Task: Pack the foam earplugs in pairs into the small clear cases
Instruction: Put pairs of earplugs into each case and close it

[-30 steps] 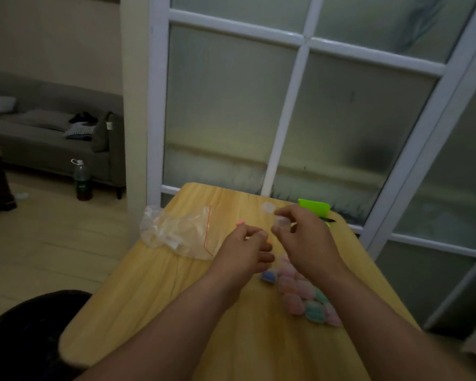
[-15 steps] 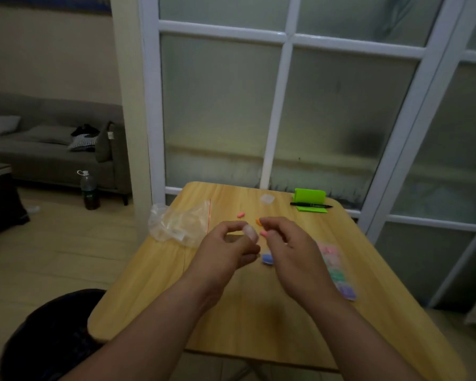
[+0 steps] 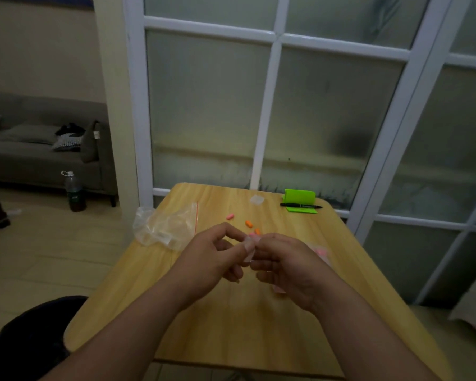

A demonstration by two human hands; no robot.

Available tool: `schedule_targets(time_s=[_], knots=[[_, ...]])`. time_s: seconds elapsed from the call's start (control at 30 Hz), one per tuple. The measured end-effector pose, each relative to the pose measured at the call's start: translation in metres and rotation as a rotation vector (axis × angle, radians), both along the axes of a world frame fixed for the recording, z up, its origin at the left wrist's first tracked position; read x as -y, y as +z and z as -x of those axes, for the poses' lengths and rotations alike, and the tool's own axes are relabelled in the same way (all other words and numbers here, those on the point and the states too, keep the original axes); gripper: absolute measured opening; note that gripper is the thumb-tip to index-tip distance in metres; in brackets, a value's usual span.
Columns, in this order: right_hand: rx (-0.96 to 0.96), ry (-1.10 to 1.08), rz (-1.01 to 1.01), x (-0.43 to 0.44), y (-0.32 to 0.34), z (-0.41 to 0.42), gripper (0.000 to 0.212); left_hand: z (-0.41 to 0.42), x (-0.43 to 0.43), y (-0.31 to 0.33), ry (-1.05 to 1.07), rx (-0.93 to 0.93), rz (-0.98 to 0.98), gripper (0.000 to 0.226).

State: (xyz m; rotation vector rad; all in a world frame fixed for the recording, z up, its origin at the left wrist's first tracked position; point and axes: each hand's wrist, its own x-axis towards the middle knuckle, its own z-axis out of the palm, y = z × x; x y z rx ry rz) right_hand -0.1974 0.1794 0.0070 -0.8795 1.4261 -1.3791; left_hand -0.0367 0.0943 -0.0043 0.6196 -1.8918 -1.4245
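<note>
Surface [image 3: 231, 325]: pale yellow-tan with fine wood grain. On it, above frame centre: one pink earplug [image 3: 230, 216] and two orange earplugs [image 3: 248, 223]. Clear case [image 3: 249, 247] at frame centre: colourless, with a pink tinge at its top. Bag [image 3: 168, 224], left of centre: transparent, with one red strip along its edge. Holder [image 3: 300, 196], right of centre: bright green. Pen [image 3: 300, 205] below it: black. Door frame [image 3: 267, 119]: white. Panes [image 3: 204, 105]: frosted grey-green. Sofa [image 3: 39, 166], left edge: grey. Cushion [image 3: 66, 141] on it: black-and-white pattern.
</note>
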Motion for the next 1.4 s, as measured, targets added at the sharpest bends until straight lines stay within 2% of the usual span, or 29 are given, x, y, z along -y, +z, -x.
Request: schedule_targets(time_s=[0.43,0.9,1.03,1.3,1.4], knots=[[0.052,0.042,0.016,-0.002,-0.001,-0.002,0.016,-0.005,0.001,0.001,-0.121,0.018,-0.097,0.016],[0.034,0.003,0.066,0.004,-0.008,-0.008,0.015,-0.004,0.004,-0.004,-0.097,0.009,-0.156,0.009],[0.027,-0.032,0.072,0.006,-0.011,-0.008,0.007,-0.003,0.004,-0.006,-0.083,0.014,-0.190,0.008],[0.008,-0.060,0.040,0.007,-0.016,-0.009,0.013,0.002,0.006,-0.008,-0.065,0.036,-0.258,0.015],[0.046,-0.070,0.022,0.009,-0.020,-0.008,0.005,0.004,0.006,-0.012,-0.050,0.056,-0.258,0.018]])
